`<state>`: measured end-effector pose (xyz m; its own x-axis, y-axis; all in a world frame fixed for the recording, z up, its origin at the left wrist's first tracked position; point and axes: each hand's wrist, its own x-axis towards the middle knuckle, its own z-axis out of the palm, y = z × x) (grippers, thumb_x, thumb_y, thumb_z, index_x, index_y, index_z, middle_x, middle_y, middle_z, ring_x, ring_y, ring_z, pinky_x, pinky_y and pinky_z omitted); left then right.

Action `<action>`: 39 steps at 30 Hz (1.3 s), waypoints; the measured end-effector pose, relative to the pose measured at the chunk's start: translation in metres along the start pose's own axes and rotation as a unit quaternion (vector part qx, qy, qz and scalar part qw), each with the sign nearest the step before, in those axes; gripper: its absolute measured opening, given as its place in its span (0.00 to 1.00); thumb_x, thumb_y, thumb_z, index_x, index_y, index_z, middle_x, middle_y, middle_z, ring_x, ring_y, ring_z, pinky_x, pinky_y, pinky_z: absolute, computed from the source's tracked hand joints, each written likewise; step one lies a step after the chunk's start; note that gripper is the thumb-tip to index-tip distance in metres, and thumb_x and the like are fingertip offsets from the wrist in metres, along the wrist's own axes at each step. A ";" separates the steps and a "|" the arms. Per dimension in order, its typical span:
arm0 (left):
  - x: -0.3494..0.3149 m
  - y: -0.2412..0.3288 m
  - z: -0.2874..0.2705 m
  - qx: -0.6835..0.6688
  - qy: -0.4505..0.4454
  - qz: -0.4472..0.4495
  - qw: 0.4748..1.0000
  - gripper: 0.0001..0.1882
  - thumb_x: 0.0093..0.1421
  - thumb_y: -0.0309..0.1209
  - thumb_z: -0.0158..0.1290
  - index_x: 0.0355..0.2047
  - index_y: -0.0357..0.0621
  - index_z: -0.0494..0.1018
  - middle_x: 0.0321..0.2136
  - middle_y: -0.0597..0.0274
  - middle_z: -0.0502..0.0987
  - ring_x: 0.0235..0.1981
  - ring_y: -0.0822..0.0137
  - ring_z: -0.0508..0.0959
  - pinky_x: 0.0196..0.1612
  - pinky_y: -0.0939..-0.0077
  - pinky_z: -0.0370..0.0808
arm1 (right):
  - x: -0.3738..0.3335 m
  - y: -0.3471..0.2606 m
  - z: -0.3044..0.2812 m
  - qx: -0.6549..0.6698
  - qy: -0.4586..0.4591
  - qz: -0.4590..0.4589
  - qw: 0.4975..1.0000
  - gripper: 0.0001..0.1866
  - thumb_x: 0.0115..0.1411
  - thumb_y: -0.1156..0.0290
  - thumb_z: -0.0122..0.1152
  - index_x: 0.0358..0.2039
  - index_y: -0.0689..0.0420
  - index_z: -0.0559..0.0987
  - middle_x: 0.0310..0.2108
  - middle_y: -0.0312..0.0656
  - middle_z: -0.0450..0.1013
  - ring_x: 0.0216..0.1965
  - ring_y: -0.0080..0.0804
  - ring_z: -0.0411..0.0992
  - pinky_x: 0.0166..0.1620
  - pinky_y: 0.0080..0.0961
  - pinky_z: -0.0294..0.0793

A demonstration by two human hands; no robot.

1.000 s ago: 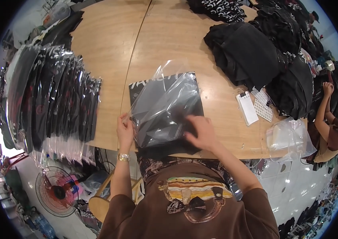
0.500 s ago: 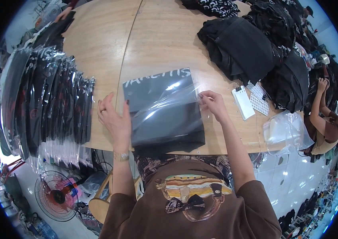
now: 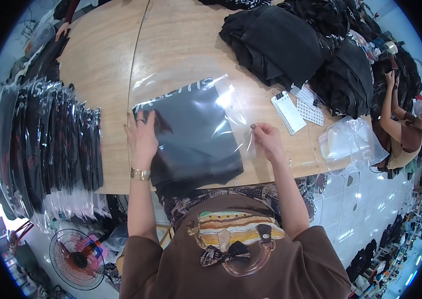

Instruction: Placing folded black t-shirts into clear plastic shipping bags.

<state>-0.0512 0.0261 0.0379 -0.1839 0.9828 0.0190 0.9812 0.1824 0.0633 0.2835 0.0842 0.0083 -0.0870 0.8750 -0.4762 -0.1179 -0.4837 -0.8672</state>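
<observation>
A folded black garment [image 3: 193,142] with white print along its far end lies before me on the table, tilted a little. A clear plastic bag [image 3: 239,119] covers it, with a loose strip of film standing out past its right side. My left hand [image 3: 142,142] rests at the garment's left edge, fingers spread and touching the film. On the other side, my right hand [image 3: 269,141] pinches the bag's right edge between thumb and fingertips. The near end of the garment reaches the table's front edge.
A long row of bagged black garments [image 3: 46,144] stands at the left. Piled black garments [image 3: 275,45] lie at the far right, near white tags [image 3: 288,113], a sticker sheet [image 3: 310,112] and clear bags [image 3: 350,142]. A fan [image 3: 76,259] stands below left. Another person [image 3: 402,129] works at right.
The film now reaches over the printed far end and juts out to the right. My left hand has come onto the garment's left edge. The view has shifted slightly.
</observation>
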 end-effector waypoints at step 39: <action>0.040 0.076 -0.030 -0.334 0.133 0.129 0.924 0.18 0.57 0.27 0.51 0.48 0.44 0.65 0.34 0.58 0.75 0.33 0.61 0.78 0.32 0.67 0.76 | 0.035 -0.094 0.124 -0.001 -0.183 -0.146 0.972 0.12 0.59 0.64 0.54 0.36 0.60 0.73 0.27 0.37 0.72 0.21 0.18 0.68 0.23 0.16 0.66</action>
<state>0.0143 0.0780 0.0736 -0.0433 0.9323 0.3592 0.7562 -0.2044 0.6216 0.1689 0.1576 0.0916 -0.3958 0.9096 -0.1261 -0.1890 -0.2151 -0.9581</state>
